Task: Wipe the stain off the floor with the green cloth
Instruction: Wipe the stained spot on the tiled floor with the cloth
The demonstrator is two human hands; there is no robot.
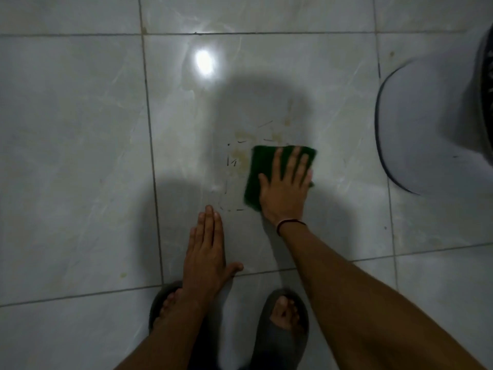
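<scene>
Nearest, two sandalled feet [285, 316], one below each wrist. Left hand [206, 252]: flat, fingers together, holding nothing, palm bracing on the floor [74, 156]. Right hand [286, 188]: fingers spread, pressing the green cloth [254, 177] flat against the tile, not gripping it. Stain [241, 157]: yellowish smears with dark flecks, just left of the cloth and beyond the right fingertips, ahead of the left hand. Risk, judged: glossy tile may let the bracing palm slide; an unpinched cloth could slip from under the palm, smearing residue wider. Farthest right: rounded grey object [426, 129], unidentifiable.
</scene>
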